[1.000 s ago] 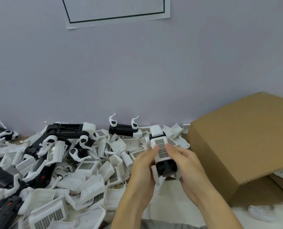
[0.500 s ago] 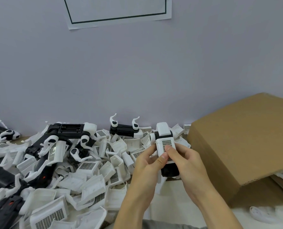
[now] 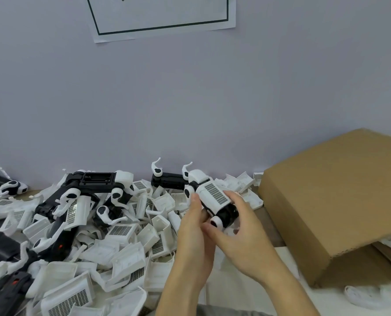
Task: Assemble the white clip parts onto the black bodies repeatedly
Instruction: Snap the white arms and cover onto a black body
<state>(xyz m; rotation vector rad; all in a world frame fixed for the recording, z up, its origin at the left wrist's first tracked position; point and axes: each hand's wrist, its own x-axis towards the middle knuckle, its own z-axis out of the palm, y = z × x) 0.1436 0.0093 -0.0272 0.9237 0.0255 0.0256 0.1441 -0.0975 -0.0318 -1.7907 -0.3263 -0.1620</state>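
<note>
both hands have tilted the black plastic body (image 3: 227, 213) leftward; left hand (image 3: 195, 226) and right hand (image 3: 240, 233) grip it above the counter (image 3: 240, 290), white grilled clip part (image 3: 215, 196) seated. loose white clip pile (image 3: 112, 247) remains unassembled.

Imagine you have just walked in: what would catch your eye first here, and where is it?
First, the two hands at centre, left hand and right hand, holding a black-and-white unit tilted above the table. Next, the heap of white clips and black bodies filling the left. On the right sits a big cardboard box.
</note>
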